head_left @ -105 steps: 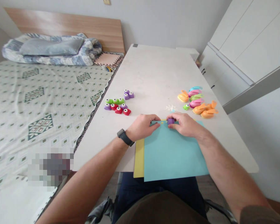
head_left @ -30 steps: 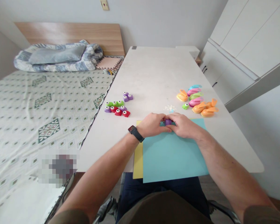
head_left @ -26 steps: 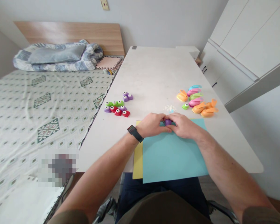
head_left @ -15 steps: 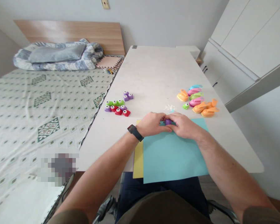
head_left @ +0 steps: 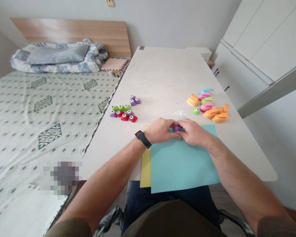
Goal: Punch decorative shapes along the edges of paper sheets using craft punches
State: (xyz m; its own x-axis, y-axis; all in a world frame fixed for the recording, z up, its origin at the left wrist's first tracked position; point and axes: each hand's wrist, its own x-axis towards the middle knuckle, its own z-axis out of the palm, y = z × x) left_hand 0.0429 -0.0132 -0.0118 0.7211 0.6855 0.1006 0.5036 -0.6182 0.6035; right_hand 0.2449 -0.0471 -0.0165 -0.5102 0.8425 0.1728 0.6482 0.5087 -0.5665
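A small purple craft punch (head_left: 177, 128) sits at the far edge of a light blue sheet of paper (head_left: 182, 168). My left hand (head_left: 160, 130), with a dark watch on its wrist, closes on the punch from the left, thumb in front and fingers behind. From the right, my right hand (head_left: 193, 131) grips the same punch, and the two hands nearly meet around it. Fingers hide much of the punch and the paper's edge. Beneath the blue sheet, yellow paper (head_left: 145, 171) shows along the left side. Small white and blue paper cutouts (head_left: 180, 113) lie just beyond my hands.
On the white table (head_left: 162, 75), small red, green and purple punches (head_left: 124, 117) are grouped at left. Larger lever punches (head_left: 207, 107) in orange, pink, green and blue stand at right, beside one small green punch (head_left: 196, 111). A bed (head_left: 71, 98) borders the table's left side.
The camera view has shifted very slightly. Both hands stay around the purple craft punch in nearly the same place, and the sheets lie as before.
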